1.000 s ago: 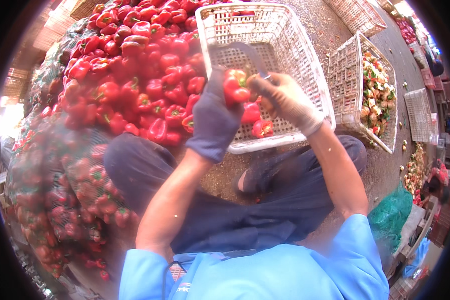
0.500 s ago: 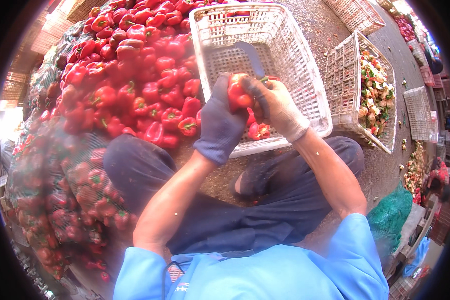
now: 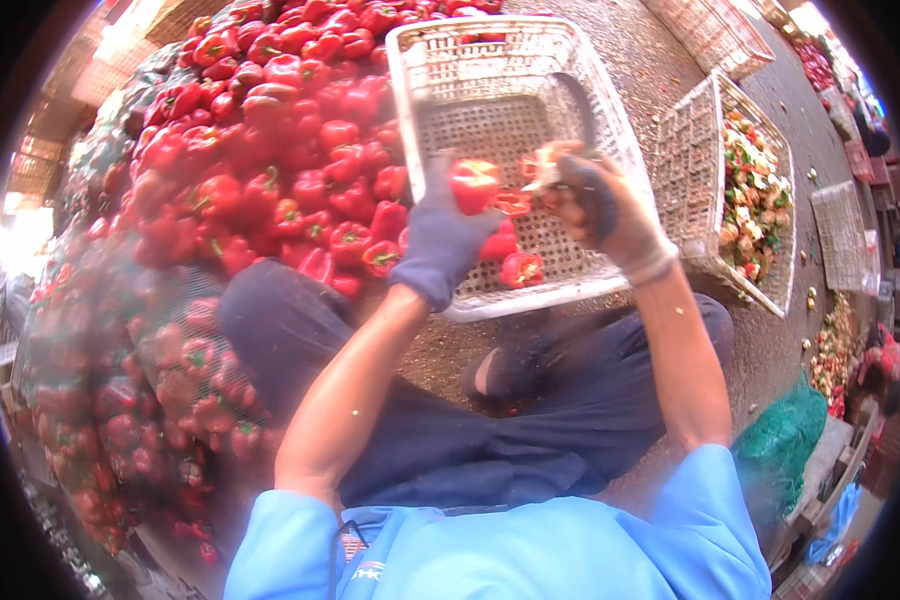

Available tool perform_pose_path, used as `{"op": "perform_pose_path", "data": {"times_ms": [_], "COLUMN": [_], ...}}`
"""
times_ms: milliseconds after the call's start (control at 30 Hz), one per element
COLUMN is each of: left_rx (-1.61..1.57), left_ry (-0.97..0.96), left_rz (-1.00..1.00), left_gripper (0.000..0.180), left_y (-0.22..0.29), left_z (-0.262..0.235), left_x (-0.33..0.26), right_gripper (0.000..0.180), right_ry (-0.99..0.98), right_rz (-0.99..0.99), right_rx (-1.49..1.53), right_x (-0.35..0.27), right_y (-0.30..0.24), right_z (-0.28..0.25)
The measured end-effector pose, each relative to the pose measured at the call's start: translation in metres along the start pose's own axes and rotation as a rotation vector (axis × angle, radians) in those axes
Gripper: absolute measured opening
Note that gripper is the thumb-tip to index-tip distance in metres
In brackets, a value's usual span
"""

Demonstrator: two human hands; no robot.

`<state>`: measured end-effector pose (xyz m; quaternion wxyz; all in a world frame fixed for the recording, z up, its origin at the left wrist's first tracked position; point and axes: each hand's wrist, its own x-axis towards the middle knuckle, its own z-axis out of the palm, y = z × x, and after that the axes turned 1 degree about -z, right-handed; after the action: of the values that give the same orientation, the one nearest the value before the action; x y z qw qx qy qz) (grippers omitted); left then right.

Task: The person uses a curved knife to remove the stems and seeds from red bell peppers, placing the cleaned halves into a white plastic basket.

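My left hand (image 3: 448, 232), in a grey-blue knit glove, is closed round a red bell pepper (image 3: 473, 187) above the near side of a white plastic crate (image 3: 642, 170). To its right, my gloved right hand (image 3: 595, 205) is closed on a knife whose dark curved blade (image 3: 578, 105) points away from me. A pale pepper core (image 3: 546, 168) is at that hand's fingers, apart from the pepper; blur hides how it is held. In the crate below lie a cut red pepper (image 3: 522, 269) and other red pieces, partly behind my hands.
A large heap of red bell peppers (image 3: 335, 190) lies left of the crate, beside net sacks of peppers (image 3: 140, 400). At right, a tilted crate (image 3: 692, 170) holds pepper cores and trimmings (image 3: 755, 190). A green net sack (image 3: 782, 440) is at lower right.
My hands have separated: the right has moved right with the knife and a pepper core, while the left keeps the pepper. The pepper's cut opening now shows.
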<state>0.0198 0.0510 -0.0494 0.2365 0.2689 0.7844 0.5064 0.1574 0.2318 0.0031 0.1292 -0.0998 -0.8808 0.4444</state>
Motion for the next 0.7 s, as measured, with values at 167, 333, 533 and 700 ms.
{"op": "perform_pose_path", "data": {"times_ms": [167,333,533,700], "left_rx": [-0.062,-0.112,0.468,0.798], "left_ry": [0.081,0.176,-0.012,0.056], "left_rz": [0.171,0.044,-0.229,-0.297], "left_gripper": [0.079,0.06,0.056,0.064], "left_y": [-0.007,-0.019,-0.12,-0.143], "left_z": [-0.017,-0.093,-0.141,-0.116], "left_x": [0.005,0.045,0.108,0.101], "right_gripper": [0.032,0.033,0.037,0.045], "right_ry": [0.435,0.724,0.69,0.673], "right_rz": [0.564,0.544,0.526,0.577], "right_rx": [0.58,0.131,0.776,0.555], "right_x": [-0.038,-0.106,-0.133,-0.09], "right_y": [0.012,0.095,0.093,0.016], "right_z": [-0.083,-0.23,-0.219,-0.085]}}
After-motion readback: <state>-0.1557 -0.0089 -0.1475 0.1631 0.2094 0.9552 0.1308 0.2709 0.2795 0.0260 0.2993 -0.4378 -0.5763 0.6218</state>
